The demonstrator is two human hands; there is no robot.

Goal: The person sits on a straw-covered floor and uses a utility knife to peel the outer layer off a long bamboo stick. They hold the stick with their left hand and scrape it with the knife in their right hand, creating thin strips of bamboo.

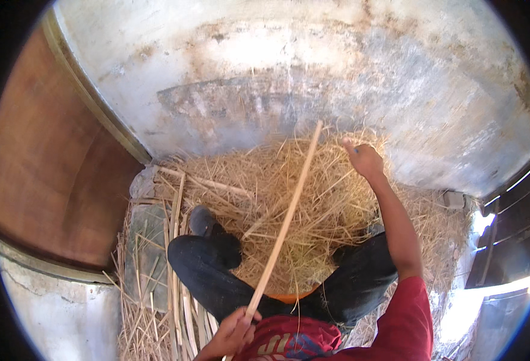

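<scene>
My left hand (pixel 235 333) is closed round the lower end of a long pale strip (pixel 286 219), which looks like split bamboo. The strip slants up and away from my lap, its far end near the foot of the wall. Out to the far right, my right hand (pixel 364 159) is closed beyond the strip's far end and apart from it. A small blue spot shows at its fingers; what it holds, if anything, I cannot make out. Beneath the strip lies a heap of straw-coloured shavings (pixel 313 210), between my bent legs in dark trousers (pixel 210 271).
Several long strips (pixel 177 265) lie along my left side, beside a grey slab (pixel 146 253). A stained pale wall (pixel 313 72) rises close ahead. A brown wooden panel (pixel 60 150) stands at the left, and dark slats (pixel 514 222) at the right.
</scene>
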